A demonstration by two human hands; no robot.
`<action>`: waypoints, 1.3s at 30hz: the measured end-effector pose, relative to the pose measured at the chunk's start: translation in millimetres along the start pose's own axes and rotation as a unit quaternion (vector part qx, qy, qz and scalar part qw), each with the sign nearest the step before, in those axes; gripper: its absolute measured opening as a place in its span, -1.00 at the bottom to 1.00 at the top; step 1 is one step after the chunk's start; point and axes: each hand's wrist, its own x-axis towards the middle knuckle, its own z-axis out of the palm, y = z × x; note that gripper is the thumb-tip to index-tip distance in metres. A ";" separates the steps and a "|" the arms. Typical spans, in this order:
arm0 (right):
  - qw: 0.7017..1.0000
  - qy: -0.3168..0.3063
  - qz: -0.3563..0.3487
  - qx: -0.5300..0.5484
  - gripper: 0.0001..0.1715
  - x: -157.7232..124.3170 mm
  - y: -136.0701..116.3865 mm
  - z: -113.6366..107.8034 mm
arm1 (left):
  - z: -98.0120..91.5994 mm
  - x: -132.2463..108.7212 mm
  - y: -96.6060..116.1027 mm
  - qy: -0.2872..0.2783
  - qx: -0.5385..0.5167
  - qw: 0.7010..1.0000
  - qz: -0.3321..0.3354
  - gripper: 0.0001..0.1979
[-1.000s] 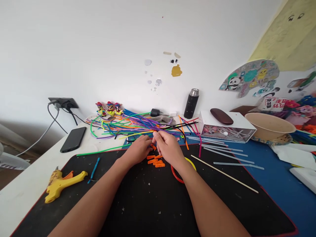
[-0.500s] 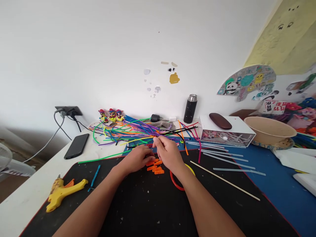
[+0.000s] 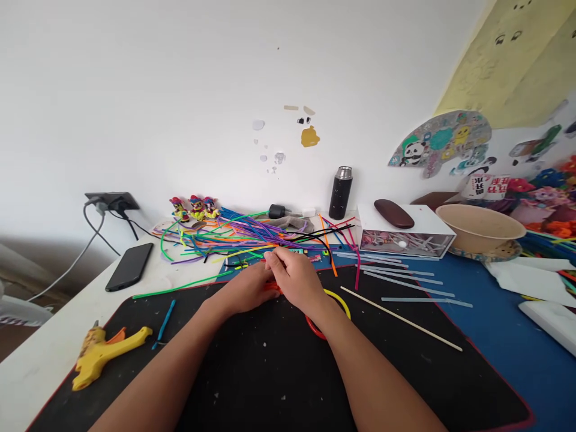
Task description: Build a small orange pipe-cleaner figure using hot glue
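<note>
My left hand [image 3: 246, 287] and my right hand [image 3: 294, 277] rest together on the black mat [image 3: 252, 366], fingers curled over a small heap of short orange pieces [image 3: 271, 287], which they mostly hide. Just beyond the fingertips lies a big spread of coloured pipe cleaners [image 3: 243, 233]. A red and a yellow ring [image 3: 335, 297] lie under my right wrist. Whether the fingers grip any of the orange pieces is hidden.
A yellow glue gun [image 3: 105, 351] and a blue stick [image 3: 162, 315] lie at the left of the mat, a phone [image 3: 129, 266] farther back. Clear glue sticks [image 3: 405, 281], a thin wooden skewer [image 3: 400, 319], a white box [image 3: 407, 235], a bowl [image 3: 479, 228] and a black flask [image 3: 341, 192] are to the right.
Both hands have closed down over the orange pieces, which showed between them before. The view has shifted slightly to the right.
</note>
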 end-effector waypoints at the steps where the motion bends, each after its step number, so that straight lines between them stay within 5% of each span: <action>1: 1.000 -0.003 -0.001 -0.001 -0.56 0.1 0.5 0.4 | -0.3 0.9 -1.8 0.006 0.002 1.000 -0.006 -0.72; 9: 0.996 0.014 0.056 0.063 -0.48 3.2 8.3 1.1 | -11.1 -6.2 -10.6 -0.011 -0.013 0.998 -0.053 -0.50; 21: 0.982 0.060 0.075 0.162 -0.44 20.7 13.2 11.7 | -13.3 -4.4 -11.7 -0.030 0.049 0.994 -0.097 -0.89; 29: 0.991 0.017 0.058 0.122 -0.47 28.7 20.6 27.8 | -11.0 8.7 -17.5 -0.023 0.085 0.993 -0.076 -0.80; 39: 0.993 0.060 0.072 0.066 -0.45 20.3 24.3 1.0 | -15.4 -1.5 -24.0 0.023 0.029 0.990 -0.136 -0.84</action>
